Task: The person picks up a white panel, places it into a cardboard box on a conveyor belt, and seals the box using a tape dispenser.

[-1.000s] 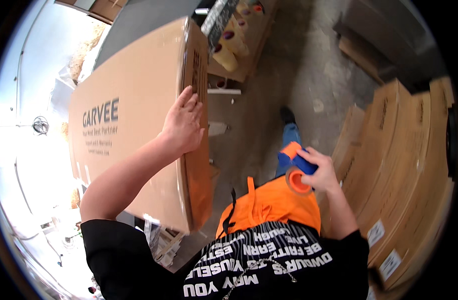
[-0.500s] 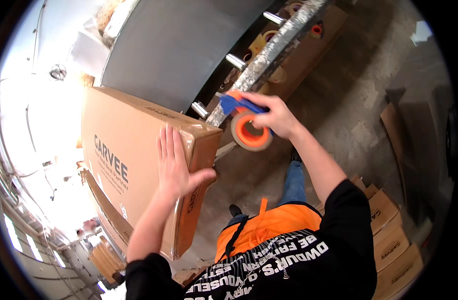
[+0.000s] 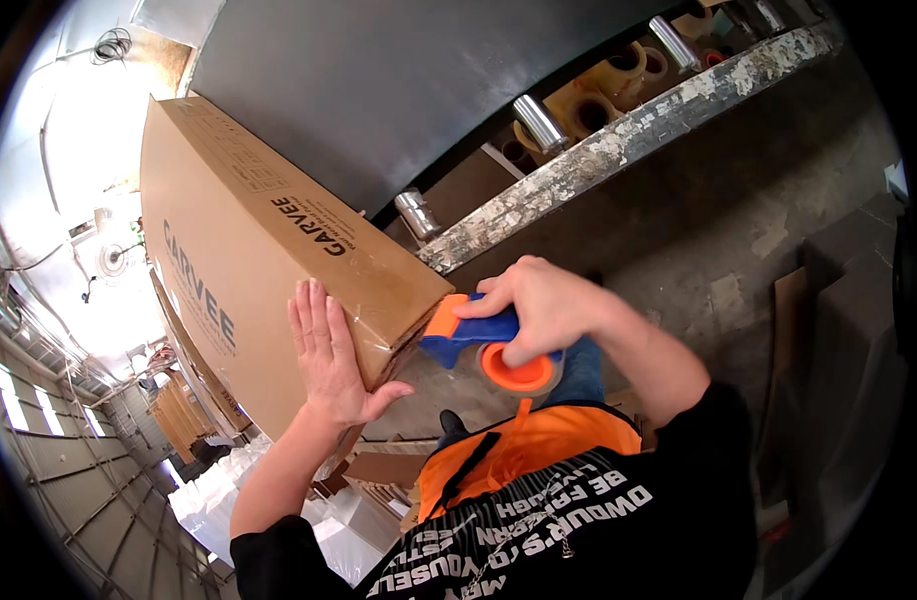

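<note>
One head-worn fisheye view looks steeply down along the person's chest toward the floor (image 3: 738, 250). It sits close above the cardboard box (image 3: 248, 270), upper left of the frame. Straight edges bend near the rim.

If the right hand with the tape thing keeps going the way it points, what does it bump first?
Probably the near end of the big brown cardboard box: the right hand aims its blue-and-orange tape dispenser at that corner.

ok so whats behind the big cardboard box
Behind the cardboard box stands a dark grey panel; lower left, more stacked cartons show. The box hides whatever is directly behind it.
</note>
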The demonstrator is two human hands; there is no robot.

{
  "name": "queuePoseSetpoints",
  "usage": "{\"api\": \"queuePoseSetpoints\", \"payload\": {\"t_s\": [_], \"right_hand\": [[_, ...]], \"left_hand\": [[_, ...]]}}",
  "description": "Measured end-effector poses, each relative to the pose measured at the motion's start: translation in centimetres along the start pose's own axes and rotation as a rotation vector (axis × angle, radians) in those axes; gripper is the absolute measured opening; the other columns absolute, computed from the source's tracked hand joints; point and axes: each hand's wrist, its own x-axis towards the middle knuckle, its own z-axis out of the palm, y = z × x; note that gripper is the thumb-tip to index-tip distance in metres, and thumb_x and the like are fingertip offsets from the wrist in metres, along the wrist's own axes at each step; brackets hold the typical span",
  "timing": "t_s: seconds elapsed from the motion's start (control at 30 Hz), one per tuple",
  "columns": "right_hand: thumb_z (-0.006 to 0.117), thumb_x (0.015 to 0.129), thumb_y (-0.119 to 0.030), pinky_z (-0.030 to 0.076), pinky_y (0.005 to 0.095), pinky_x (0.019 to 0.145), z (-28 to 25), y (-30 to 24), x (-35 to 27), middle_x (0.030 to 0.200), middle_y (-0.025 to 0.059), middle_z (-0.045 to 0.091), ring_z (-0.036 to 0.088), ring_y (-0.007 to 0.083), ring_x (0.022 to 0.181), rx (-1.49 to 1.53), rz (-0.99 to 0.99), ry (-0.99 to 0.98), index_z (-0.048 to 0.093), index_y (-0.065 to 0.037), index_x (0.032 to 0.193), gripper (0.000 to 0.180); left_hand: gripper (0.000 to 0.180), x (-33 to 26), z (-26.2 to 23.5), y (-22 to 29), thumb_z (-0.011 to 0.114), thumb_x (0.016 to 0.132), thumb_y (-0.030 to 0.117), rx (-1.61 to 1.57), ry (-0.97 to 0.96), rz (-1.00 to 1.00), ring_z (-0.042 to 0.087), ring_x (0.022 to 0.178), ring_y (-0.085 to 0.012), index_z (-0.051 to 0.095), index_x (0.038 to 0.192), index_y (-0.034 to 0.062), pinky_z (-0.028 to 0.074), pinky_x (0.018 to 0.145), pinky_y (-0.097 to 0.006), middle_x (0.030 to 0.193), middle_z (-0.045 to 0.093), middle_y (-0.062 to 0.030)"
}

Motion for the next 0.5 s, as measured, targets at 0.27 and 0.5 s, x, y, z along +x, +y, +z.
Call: {"api": "queuePoseSetpoints", "payload": {"t_s": [0.27, 0.5], "right_hand": [[0.073, 0.055, -0.023, 0.053, 0.0378, 0.079, 5.9, 0.3, -5.8, 0.095, 0.0151, 0.068, 0.068, 0.0343, 0.084, 0.015, 0.120, 0.175, 0.071, -0.008, 0.117, 0.063], [0.068, 0.051, -0.020, 0.055, 0.0407, 0.063, 7.7, -3.8, 5.0, 0.070, 0.0126, 0.070, 0.070, 0.0303, 0.071, -0.392, 0.084, -0.107, 0.075, -0.010, 0.072, 0.024]], "left_hand": [[0.113, -1.0, 0.7, -0.9, 0.040, 0.086, 0.079, -0.018, 0.034, -0.003, 0.019, 0.143, -0.0537, 0.019, 0.149, -0.0121, 0.013, 0.117, -0.060, 0.154, 0.021, -0.0362], [0.109, -0.8, 0.6, -1.1, 0.036, 0.089, 0.076, -0.039, 0.077, 0.034, 0.020, 0.144, -0.0517, 0.019, 0.149, -0.0130, 0.013, 0.117, -0.060, 0.154, 0.020, -0.0357]]}}
